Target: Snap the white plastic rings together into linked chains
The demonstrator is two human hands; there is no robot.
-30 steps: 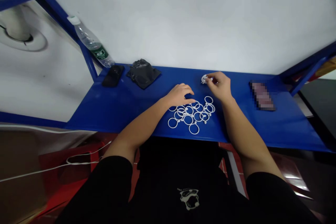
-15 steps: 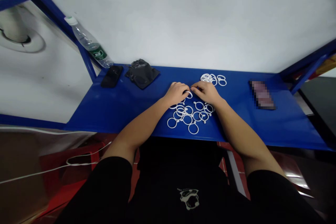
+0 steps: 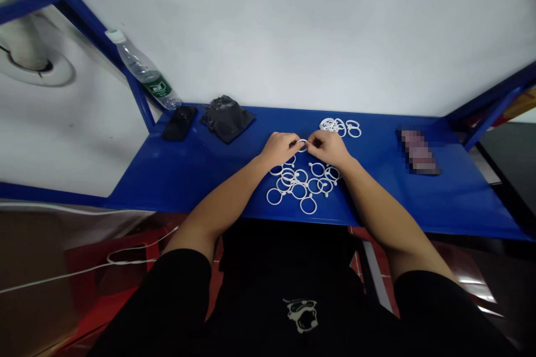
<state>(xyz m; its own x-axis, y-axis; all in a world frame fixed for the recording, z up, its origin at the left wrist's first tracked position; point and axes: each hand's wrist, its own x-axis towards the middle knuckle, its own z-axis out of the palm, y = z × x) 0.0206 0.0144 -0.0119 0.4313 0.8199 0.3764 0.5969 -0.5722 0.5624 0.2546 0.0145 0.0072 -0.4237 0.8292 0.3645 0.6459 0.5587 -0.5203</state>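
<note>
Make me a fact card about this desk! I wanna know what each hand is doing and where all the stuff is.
Left hand: pinching a white ring
Right hand: fingertips at that ring's other side; grip unclear
Nearer the person: loose white rings, some overlapping
Beyond right hand: smaller ring cluster
Left side: black bag, black phone, bottle
Right side: pixelated flat object
Desk: blue

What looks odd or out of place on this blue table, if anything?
The flat object at the right end of the table looks odd: coarse pinkish blocks mask its surface. The white rings overlap loosely, but none looks broken.
</note>
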